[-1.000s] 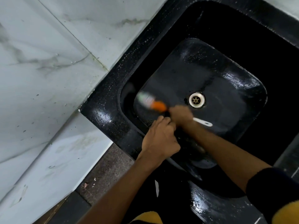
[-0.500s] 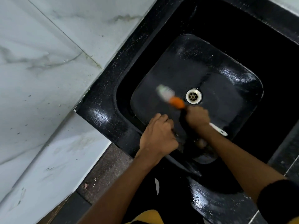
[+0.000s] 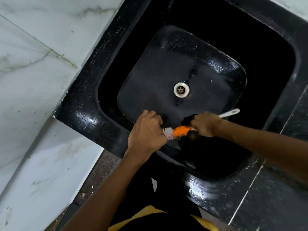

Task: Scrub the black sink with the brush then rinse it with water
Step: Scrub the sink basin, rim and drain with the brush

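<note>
A square black sink (image 3: 166, 67) with a glossy, wet speckled rim sits in a corner between white marble-patterned wall tiles (image 3: 41, 64) and a dark tiled counter (image 3: 275, 189). A round pale metal drain (image 3: 181, 89) lies near the middle of the basin floor. The right hand (image 3: 205, 125) is closed around a brush with a white handle and orange-and-white bristles (image 3: 179, 130); the bristle head lies against the near inner wall of the basin, its handle end projecting beyond the wrist. The left hand (image 3: 147, 132) is curled over the near rim, just beside the bristles; contact between them cannot be determined. Yellow and black clothing (image 3: 150, 212) shows at the bottom edge.
</note>
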`<state>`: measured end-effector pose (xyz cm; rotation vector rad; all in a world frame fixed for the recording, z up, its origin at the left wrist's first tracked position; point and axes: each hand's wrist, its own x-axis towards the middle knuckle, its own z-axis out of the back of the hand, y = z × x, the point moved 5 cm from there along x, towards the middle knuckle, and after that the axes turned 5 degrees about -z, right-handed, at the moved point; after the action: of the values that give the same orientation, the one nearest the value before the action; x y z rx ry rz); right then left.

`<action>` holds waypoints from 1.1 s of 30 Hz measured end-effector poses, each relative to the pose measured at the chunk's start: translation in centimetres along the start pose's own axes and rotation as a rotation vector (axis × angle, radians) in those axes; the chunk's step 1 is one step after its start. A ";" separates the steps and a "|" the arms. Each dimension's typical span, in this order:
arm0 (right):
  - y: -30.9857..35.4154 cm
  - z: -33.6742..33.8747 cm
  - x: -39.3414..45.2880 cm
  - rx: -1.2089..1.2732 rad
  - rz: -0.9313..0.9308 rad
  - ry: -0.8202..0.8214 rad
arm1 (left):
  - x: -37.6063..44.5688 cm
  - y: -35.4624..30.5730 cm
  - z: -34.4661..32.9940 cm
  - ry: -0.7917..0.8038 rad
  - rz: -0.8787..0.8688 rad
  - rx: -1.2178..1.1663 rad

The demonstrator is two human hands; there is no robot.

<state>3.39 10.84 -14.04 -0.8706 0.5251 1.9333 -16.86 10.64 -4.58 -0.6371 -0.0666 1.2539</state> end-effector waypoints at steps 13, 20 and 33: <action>-7.0 4.9 -0.8 -0.370 -0.127 0.111 | -0.3 0.2 0.0 -0.015 -0.019 -0.051; -4.0 2.5 -2.5 -0.245 -0.012 0.200 | -0.2 0.1 0.1 -0.041 -0.013 -0.061; -10.2 4.2 -3.3 -0.412 -0.263 0.186 | -0.2 0.1 -0.1 -0.050 -0.010 -0.043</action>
<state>11.87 16.66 -8.83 -1.3207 0.1040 1.7511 -17.01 10.47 -4.64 -0.6412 -0.1387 1.2613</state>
